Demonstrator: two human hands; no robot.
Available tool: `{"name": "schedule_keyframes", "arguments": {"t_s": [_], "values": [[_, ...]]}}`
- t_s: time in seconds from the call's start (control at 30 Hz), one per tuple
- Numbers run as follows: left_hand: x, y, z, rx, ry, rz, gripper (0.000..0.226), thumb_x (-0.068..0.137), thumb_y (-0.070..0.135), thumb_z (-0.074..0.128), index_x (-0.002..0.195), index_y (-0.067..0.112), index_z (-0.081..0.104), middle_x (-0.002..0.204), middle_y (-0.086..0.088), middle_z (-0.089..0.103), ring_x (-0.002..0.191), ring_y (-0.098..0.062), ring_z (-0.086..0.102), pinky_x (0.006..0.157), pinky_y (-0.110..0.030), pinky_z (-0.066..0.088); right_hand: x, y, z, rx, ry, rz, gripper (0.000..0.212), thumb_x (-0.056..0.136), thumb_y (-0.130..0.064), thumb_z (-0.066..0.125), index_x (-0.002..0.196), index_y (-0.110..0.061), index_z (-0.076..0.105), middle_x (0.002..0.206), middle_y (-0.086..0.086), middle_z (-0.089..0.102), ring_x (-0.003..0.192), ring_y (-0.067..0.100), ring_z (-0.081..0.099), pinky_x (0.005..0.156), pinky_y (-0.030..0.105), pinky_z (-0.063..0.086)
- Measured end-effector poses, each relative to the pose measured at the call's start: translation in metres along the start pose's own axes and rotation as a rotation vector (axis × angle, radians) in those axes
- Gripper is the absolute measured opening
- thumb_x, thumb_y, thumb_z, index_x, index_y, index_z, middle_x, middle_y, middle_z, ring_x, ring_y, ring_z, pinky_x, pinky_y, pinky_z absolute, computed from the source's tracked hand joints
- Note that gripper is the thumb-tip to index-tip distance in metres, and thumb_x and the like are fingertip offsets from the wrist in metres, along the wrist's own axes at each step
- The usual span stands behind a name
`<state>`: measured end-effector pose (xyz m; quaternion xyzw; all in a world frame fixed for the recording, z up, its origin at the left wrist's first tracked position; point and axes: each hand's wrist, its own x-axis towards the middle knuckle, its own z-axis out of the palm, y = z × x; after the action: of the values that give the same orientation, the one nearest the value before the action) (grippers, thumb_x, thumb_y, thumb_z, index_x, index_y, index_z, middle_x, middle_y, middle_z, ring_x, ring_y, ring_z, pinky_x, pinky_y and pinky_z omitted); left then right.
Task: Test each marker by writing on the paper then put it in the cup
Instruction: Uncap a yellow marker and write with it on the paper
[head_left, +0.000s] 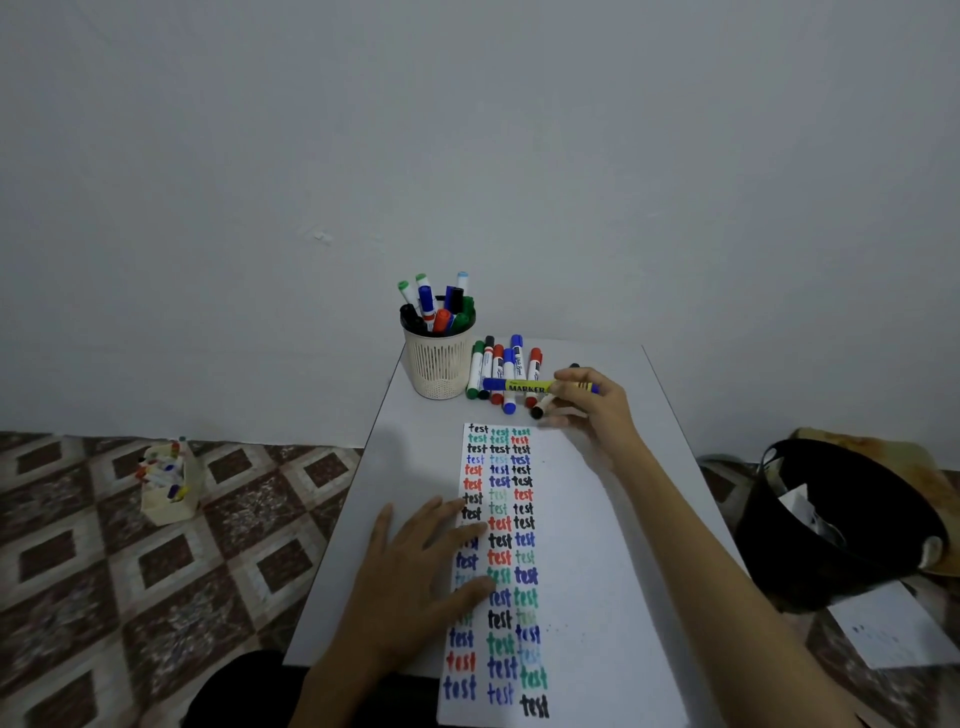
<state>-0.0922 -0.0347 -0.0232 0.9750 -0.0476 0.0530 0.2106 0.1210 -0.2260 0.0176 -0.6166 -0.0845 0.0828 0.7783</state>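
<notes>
A white paper (576, 525) lies on the small table, its left part covered with columns of the word "test" in several colours. My left hand (415, 577) lies flat on the paper's left edge, fingers spread. My right hand (589, 402) pinches a yellow marker with a blue cap (524, 386), held sideways above a row of loose markers (501, 371). The cream mesh cup (439, 364) stands at the table's far left corner, filled with several markers.
The white table (670, 415) is narrow and its far edge meets the wall. On the tiled floor at left stands a small box of markers (169, 480). A black bucket (831, 525) and a loose sheet (893, 629) sit at right.
</notes>
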Motion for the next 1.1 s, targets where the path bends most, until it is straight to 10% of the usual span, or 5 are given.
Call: {"name": "schedule_keyframes", "arguments": {"t_s": [0.2,0.33,0.5,1.1], "values": [[0.018,0.015,-0.012,-0.400,0.176,-0.072,0.083,0.073,0.079,0.031,0.142,0.035,0.022,0.146,0.020,0.025,0.134,0.000,0.022,0.112,-0.035,0.021,-0.056,-0.014,0.010,0.130,-0.142,-0.027,0.014,0.088,-0.009,0.060,0.094,0.003,0.062,0.079,0.015,0.068,0.065,0.021,0.066,0.054,0.025,0.055],[0.038,0.045,-0.021,-0.481,0.091,0.036,0.064,0.081,0.073,0.029,0.127,0.030,0.045,0.103,0.013,0.061,0.086,0.002,0.059,0.074,-0.021,0.049,-0.096,-0.005,0.028,0.095,-0.269,-0.021,0.023,0.084,-0.014,0.063,0.098,0.002,0.057,0.078,0.017,0.065,0.062,0.024,0.063,0.050,0.027,0.054],[0.043,0.052,-0.005,-0.432,0.047,0.053,0.022,0.099,0.034,0.035,0.098,0.018,0.050,0.070,0.004,0.058,0.060,-0.006,0.057,0.055,-0.023,0.045,-0.110,0.005,0.024,-0.022,-0.275,-0.061,0.018,0.080,-0.003,0.071,0.094,0.001,0.060,0.071,0.014,0.066,0.054,0.020,0.058,0.045,0.025,0.046],[0.058,0.037,0.004,-0.583,0.142,0.191,0.021,0.088,0.054,0.038,0.080,0.043,0.054,0.061,0.009,0.057,0.053,-0.003,0.052,0.053,-0.017,0.038,-0.104,0.003,0.021,0.076,-0.265,-0.064,0.014,0.079,-0.002,0.065,0.090,0.003,0.058,0.068,0.019,0.063,0.052,0.023,0.056,0.054,0.030,0.051]]}}
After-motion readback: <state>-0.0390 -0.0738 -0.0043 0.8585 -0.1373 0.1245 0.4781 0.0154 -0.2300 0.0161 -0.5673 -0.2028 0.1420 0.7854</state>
